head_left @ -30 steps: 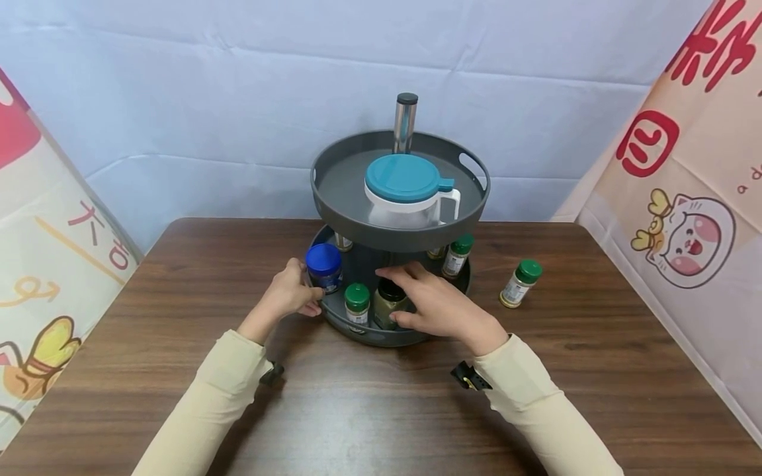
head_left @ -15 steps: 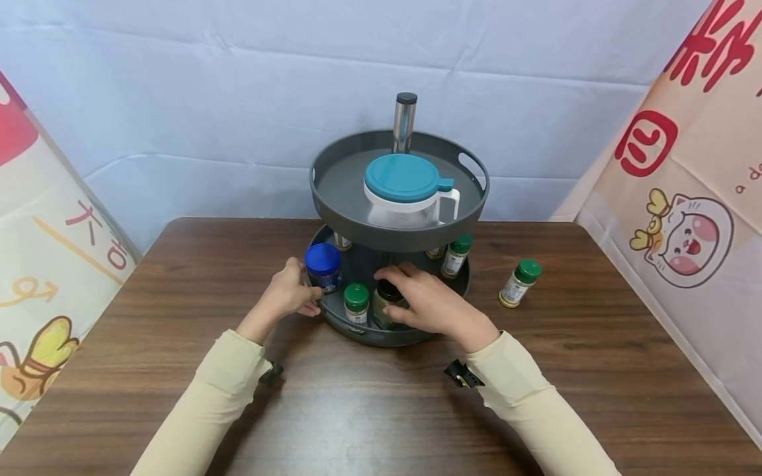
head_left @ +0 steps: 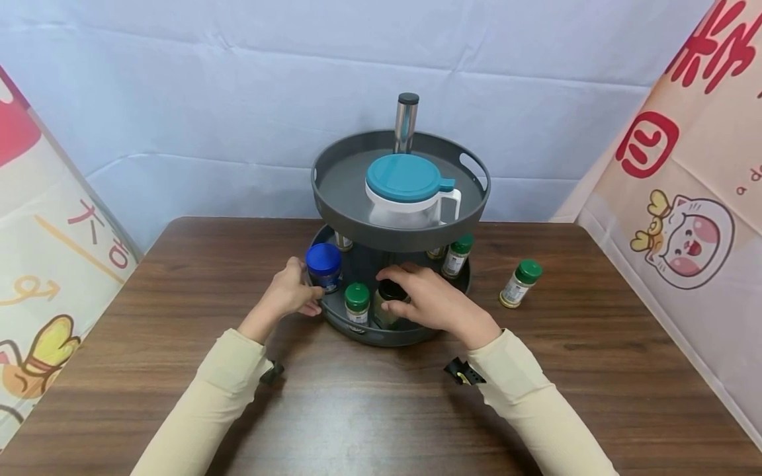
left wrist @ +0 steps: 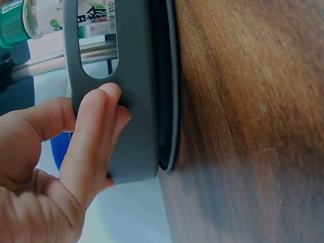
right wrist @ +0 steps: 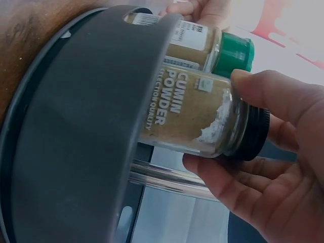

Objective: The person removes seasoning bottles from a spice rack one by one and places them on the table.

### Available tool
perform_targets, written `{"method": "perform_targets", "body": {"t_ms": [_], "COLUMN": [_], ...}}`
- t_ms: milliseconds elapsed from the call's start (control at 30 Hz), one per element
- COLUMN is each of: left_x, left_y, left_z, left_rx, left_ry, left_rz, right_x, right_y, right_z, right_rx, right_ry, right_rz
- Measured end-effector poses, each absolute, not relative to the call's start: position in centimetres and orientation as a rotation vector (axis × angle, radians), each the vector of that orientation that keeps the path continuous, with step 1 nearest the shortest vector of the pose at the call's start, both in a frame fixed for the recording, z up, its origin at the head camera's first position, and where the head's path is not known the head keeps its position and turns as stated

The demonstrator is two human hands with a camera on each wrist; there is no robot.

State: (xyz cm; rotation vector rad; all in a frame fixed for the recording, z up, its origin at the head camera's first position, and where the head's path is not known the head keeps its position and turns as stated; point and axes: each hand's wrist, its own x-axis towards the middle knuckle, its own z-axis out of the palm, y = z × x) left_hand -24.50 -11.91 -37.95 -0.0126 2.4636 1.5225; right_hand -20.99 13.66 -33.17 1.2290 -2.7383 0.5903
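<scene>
A two-tier grey turntable rack has its lower tray point(head_left: 387, 338) on the table. My left hand point(head_left: 289, 291) grips this tray's left rim, thumb over the edge and fingers along the outer wall, below the handle slot in the left wrist view. Beside the thumb stands a blue-lidded jar point(head_left: 324, 261). My right hand point(head_left: 430, 301) holds a black-lidded glass jar of cumin powder point(right wrist: 192, 109) near its neck, thumb on one side and fingers on the other. The jar's base is hidden behind the tray wall. A green-lidded spice bottle point(head_left: 357, 301) stands to its left.
The upper tray point(head_left: 333, 215) overhangs the lower one and carries a teal-lidded pitcher point(head_left: 405, 182). A steel post with a black cap point(head_left: 406, 119) rises behind. More spice bottles stand at the lower tray's back; another green-lidded bottle point(head_left: 518, 284) stands on the table, right.
My right hand has shifted slightly left and its thumb has come in against the cumin jar. The left hand and the rack have stayed in place.
</scene>
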Motion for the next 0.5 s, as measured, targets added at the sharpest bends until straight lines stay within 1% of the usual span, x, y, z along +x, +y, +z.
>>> {"method": "perform_targets", "body": {"t_ms": [300, 500], "left_x": [-24.6, -24.5], "left_y": [-12.0, -11.9], "left_z": [-38.1, -38.0], "left_rx": [-0.018, -0.015], "left_ry": [2.466, 2.462], "left_rz": [1.52, 1.534], "right_x": [-21.0, -20.6], "right_y": [13.6, 13.6], "right_z": [-32.8, -31.7], "right_rx": [1.238, 1.238], "right_ry": [-2.699, -2.656], "right_rz": [0.554, 0.601]}}
